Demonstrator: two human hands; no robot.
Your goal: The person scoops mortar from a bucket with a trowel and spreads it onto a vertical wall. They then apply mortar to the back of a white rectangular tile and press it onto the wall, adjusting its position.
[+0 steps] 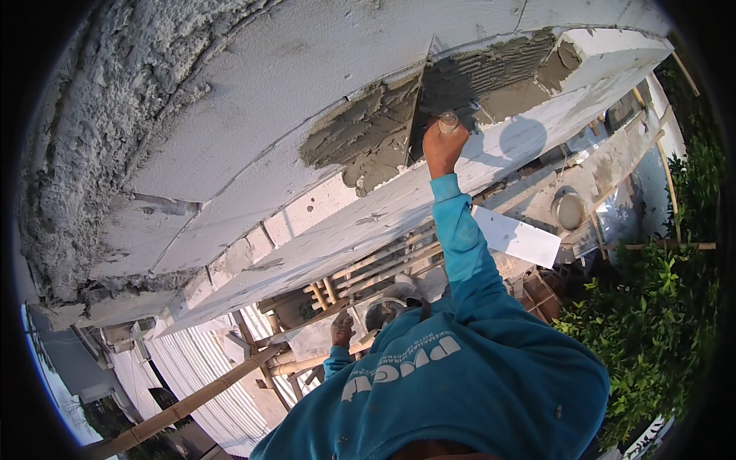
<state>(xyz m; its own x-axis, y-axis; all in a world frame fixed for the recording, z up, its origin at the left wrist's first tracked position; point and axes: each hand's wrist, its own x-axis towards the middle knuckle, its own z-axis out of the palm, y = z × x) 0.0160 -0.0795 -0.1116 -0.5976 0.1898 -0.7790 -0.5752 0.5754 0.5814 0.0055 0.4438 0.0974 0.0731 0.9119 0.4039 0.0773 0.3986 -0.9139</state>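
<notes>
The trowel (448, 120) stands at the wet mortar, its handle's rounded end facing up and its thin dark blade seen nearly edge-on, with smeared mortar to one side and ridged mortar to the other. The right hand (444, 147) is wrapped tightly round that handle; the left hand (343, 330) is well apart from it, fingers curled, near a bamboo rail (308, 363), and whether it grips anything I cannot tell. The trowel looks light and stiff, and the handle is the place to hold it, since the blade's rim is thin and damp grit could make the metal slippery. The grey mortar (368, 126) looks soft, heavy for its bulk and sticky, something to move with the blade rather than the fingers. It lies along the pale block wall (295, 165), spilling over the near edge on the left and stopping against a raised white block (606, 47) on the right; such block is probably rigid but easily chipped at its corners. Further out come the teal sleeve (464, 238), a loose white panel (518, 236), a round pale bucket (569, 211), a long bamboo pole (184, 402), corrugated sheeting (207, 383) and green foliage (644, 307).
</notes>
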